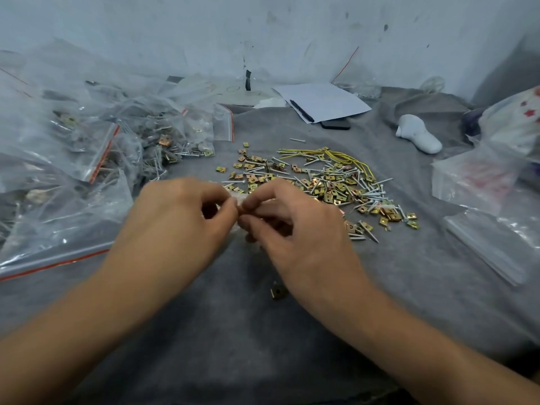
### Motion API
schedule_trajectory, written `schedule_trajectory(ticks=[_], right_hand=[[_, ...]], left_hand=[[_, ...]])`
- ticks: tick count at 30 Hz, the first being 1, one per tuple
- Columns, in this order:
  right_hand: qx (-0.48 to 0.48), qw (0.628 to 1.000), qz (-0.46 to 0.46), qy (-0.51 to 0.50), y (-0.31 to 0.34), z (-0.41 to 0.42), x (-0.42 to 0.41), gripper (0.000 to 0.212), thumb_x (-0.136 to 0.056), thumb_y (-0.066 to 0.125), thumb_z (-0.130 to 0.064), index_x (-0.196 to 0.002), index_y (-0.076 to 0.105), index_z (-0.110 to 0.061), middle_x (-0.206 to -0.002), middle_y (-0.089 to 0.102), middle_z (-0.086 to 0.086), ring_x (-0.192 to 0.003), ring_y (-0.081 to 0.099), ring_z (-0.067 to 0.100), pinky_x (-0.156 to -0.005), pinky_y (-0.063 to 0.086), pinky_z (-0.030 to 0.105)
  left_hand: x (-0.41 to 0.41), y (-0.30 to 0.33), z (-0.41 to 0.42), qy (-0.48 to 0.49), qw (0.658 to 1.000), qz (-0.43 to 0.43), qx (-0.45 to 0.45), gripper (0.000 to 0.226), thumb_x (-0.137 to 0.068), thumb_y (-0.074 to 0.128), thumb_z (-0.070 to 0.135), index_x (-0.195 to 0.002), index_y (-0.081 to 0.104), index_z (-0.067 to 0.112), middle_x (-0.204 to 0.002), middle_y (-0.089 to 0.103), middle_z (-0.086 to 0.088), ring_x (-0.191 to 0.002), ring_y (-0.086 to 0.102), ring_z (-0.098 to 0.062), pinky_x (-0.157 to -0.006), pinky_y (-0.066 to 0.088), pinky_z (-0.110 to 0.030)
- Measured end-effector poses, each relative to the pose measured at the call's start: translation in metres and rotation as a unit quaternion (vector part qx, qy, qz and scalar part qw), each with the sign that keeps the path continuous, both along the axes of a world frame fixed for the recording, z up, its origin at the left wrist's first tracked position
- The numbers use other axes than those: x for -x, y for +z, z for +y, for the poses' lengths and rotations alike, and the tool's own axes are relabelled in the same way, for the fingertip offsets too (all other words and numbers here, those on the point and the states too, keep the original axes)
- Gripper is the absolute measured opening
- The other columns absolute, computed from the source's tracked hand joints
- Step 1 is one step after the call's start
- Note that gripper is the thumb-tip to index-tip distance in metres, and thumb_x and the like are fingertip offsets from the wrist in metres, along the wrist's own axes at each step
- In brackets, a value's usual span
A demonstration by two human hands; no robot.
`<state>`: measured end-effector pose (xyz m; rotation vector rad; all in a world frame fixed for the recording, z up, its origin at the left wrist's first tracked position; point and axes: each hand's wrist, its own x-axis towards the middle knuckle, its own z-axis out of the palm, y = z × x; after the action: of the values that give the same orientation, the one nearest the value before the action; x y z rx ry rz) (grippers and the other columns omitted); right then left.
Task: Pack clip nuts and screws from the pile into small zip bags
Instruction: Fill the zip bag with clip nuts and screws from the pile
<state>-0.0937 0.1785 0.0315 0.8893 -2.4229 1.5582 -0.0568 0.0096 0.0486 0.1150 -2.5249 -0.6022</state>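
Grey cloth (409,287) covers the whole work surface, and dead centre both hands meet over it: the left hand (178,217) and the right hand (295,226) each pinch with curled fingers a small clear zip bag (240,201) between them, fingertips almost touching, the bag mostly hidden by the fingers. Just beyond the hands, toward one o'clock, lies the pile of brass-coloured clip nuts and silver screws (330,185), spread loose on the cloth, with some yellow wire (336,154) at its far edge. One lone clip nut (278,292) sits at six o'clock, just below the right wrist. Out at nine to ten o'clock, a heap of filled bags (96,147) with red zip strips. At three o'clock, a stack of empty bags (496,244). At twelve o'clock, a white sheet of paper (321,100) with a dark pen on it.
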Motion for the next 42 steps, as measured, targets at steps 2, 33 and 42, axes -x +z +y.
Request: schedule_trajectory(ticks=[2, 33, 42], right_hand=[[-0.07, 0.995, 0.062, 0.029, -0.001, -0.002, -0.004, 0.015, -0.104, 0.063, -0.022, -0.118, 0.059, -0.026, -0.107, 0.075, -0.01, -0.101, 0.07, 0.005, -0.085, 0.056, 0.034], [-0.049, 0.954, 0.281, 0.089, 0.022, 0.033, 0.001, 0.02, -0.099, 0.064, 0.0, -0.118, 0.07, -0.004, -0.114, 0.07, 0.002, -0.104, 0.068, 0.011, -0.094, 0.053, 0.026], [-0.374, 0.922, 0.07, -0.069, 0.028, 0.123, 0.054, 0.018, -0.079, 0.089, -0.027, -0.09, 0.079, -0.038, -0.08, 0.062, -0.02, -0.072, 0.06, -0.001, -0.071, 0.046, 0.02]], left_hand=[[0.0, 0.002, -0.003, 0.005, 1.0, 0.004, -0.03, 0.019, -0.091, 0.064, 0.04, -0.079, 0.077, 0.034, -0.071, 0.069, 0.012, -0.072, 0.062, -0.001, -0.059, 0.036, -0.011], [0.007, 0.02, -0.065, -0.032, 0.996, 0.076, 0.034, 0.026, -0.094, 0.054, 0.056, -0.095, 0.07, 0.035, -0.077, 0.066, 0.014, -0.056, 0.058, -0.007, -0.056, 0.049, -0.029], [0.019, 0.026, -0.106, 0.029, 0.986, 0.149, 0.061, 0.047, -0.097, 0.046, 0.068, -0.111, 0.068, 0.029, -0.085, 0.064, 0.007, -0.069, 0.06, -0.015, -0.066, 0.052, -0.046]])
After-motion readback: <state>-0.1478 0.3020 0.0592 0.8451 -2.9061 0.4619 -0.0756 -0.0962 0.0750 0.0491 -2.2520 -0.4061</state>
